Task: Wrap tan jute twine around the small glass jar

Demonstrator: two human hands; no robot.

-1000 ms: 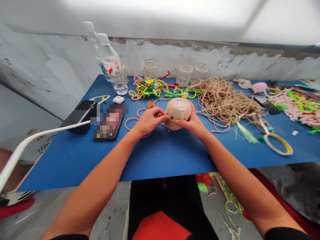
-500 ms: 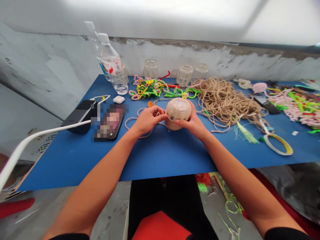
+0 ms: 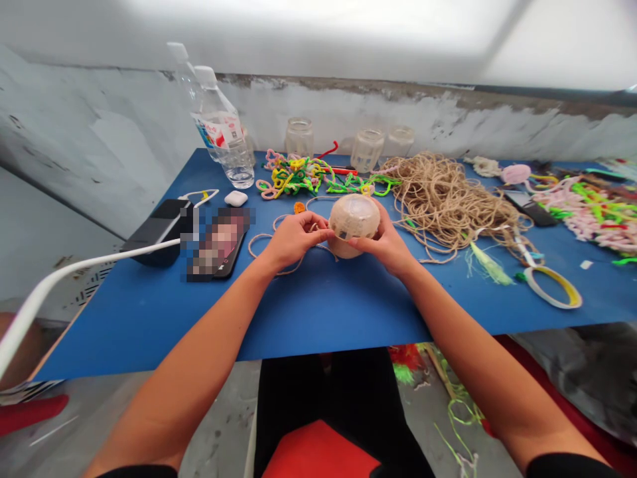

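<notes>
A glass jar [image 3: 354,211], its rounded bottom turned up and its lower part wrapped in tan twine, stands on the blue table in front of me. My right hand [image 3: 384,245] is closed around the jar's right side, thumb across the front. At its left side my left hand [image 3: 302,238] pinches a strand of twine against the jar, thumb and fingertips together. Loose twine [image 3: 259,247] loops on the table behind and below my left hand. Part of the strand is hidden by the fingers.
A big heap of twine [image 3: 442,199] lies right of the jar, with a tape roll [image 3: 553,287] nearer me. Coloured pipe-cleaner shapes [image 3: 298,176] and glass jars [image 3: 367,149] are behind. Leftward are a phone [image 3: 223,245], a black box [image 3: 158,229], a white cable [image 3: 89,262] and plastic bottles [image 3: 223,133].
</notes>
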